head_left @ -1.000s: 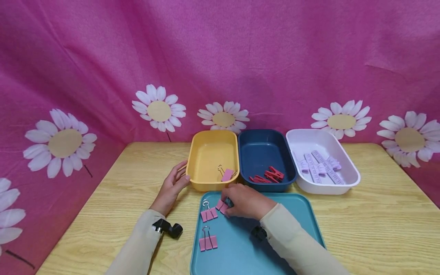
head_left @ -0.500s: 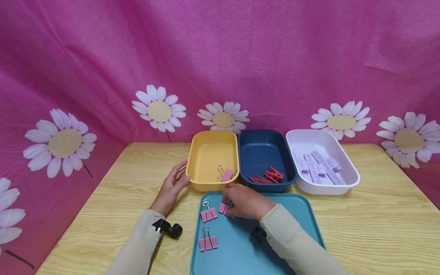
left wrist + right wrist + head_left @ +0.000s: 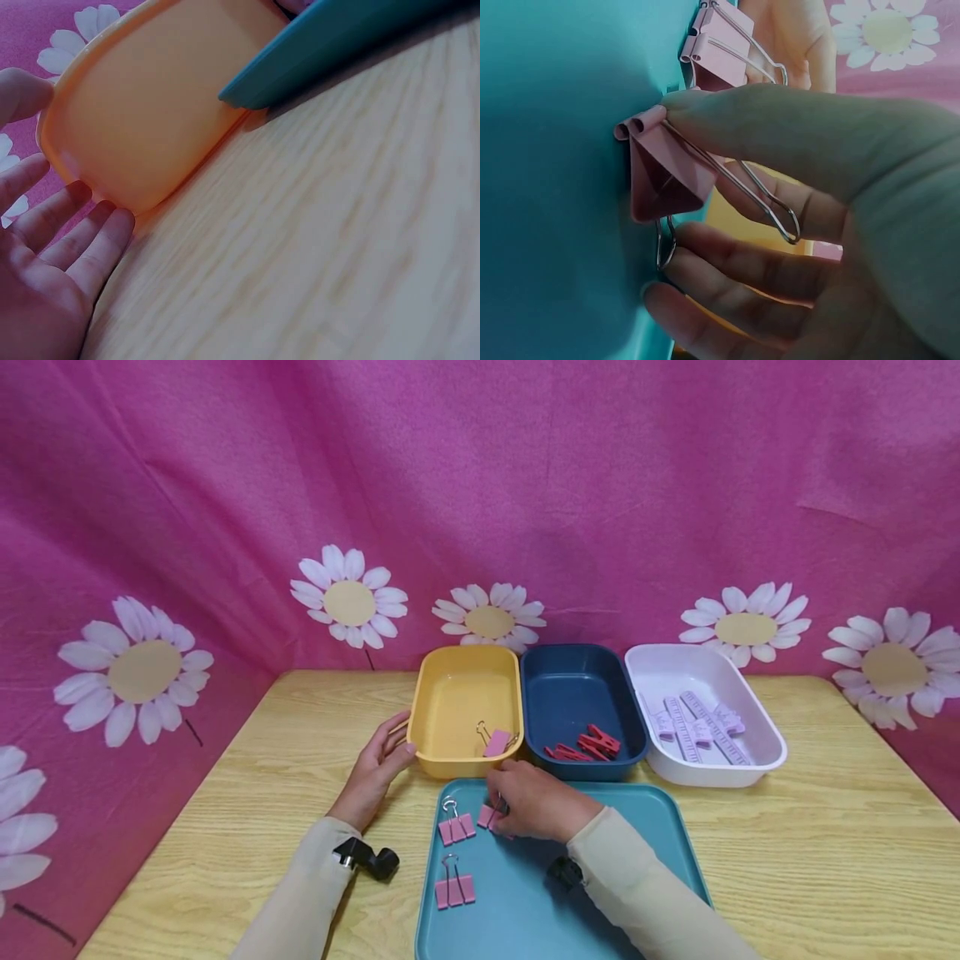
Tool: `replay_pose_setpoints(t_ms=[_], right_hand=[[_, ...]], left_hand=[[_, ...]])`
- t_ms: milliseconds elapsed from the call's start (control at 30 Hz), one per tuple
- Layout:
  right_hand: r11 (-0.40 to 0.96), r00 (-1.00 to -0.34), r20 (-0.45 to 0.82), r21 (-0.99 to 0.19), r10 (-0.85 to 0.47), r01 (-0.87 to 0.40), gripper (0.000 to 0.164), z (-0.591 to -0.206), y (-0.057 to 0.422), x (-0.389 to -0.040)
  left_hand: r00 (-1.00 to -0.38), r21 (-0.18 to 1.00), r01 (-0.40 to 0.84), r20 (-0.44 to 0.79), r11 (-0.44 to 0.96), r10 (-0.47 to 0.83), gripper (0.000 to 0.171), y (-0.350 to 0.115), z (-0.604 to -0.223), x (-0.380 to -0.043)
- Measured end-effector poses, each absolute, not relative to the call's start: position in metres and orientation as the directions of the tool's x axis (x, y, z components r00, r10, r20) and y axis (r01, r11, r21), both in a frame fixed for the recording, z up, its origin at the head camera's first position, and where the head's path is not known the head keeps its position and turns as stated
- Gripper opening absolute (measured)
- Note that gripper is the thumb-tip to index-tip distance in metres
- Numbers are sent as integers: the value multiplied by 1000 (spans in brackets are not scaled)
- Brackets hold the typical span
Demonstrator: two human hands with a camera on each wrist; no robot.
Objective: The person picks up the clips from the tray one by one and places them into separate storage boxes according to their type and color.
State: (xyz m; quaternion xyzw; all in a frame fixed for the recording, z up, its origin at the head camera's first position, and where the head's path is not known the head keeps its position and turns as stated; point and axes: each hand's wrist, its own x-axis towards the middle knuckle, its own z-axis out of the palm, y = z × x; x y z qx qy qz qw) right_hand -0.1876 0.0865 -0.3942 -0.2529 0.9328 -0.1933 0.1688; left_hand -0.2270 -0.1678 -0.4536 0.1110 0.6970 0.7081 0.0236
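Note:
My right hand (image 3: 536, 800) pinches a pink binder clip (image 3: 489, 816) over the far part of the teal tray (image 3: 570, 893). In the right wrist view the thumb presses along the top of this binder clip (image 3: 671, 176), whose wire handles stick out; the other fingers lie behind and below it. Two more pink binder clips, an upper one (image 3: 457, 829) and a lower one (image 3: 455, 891), lie along the tray's left side. My left hand (image 3: 371, 777) touches the near left side of the yellow bin (image 3: 465, 767), fingers extended, as the left wrist view shows too.
Inside the yellow bin lies a pink binder clip (image 3: 497, 743). Beside it stands a navy bin (image 3: 570, 681) with red clothespins (image 3: 598, 742). A white bin (image 3: 708, 772) at the right holds lilac rulers (image 3: 681, 727) and lilac clips. A flowered pink cloth (image 3: 600, 510) hangs behind the table.
The binder clip at my right fingers has turned to lie straighter and shifted slightly right. My left hand has stayed against the yellow bin.

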Motion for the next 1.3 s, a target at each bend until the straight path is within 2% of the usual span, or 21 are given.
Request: replay_pose_setpoints(t_ms=[467,733,1033,1300], right_hand=[[770,-787,-211,-458,-580,-444,19,-389,90,-186],[710,-763,-127,-487,-634,-509,13,-381,95,-185],[672,-767,-73,-539,-637,-507,14,-371,101,-185],[634,-753,10,-532,-658,-561,14,-367,106,-184]], left_hand=[[-974,992,119,123,-33,189,56,-168,-453,-227],[-972,992,123,128,-39,195,56,-168,-453,-226],[-977,994,111,112,-17,182,56,-168,-453,-226],[-980,995,99,97,-1,171,57,-167,-453,-227]])
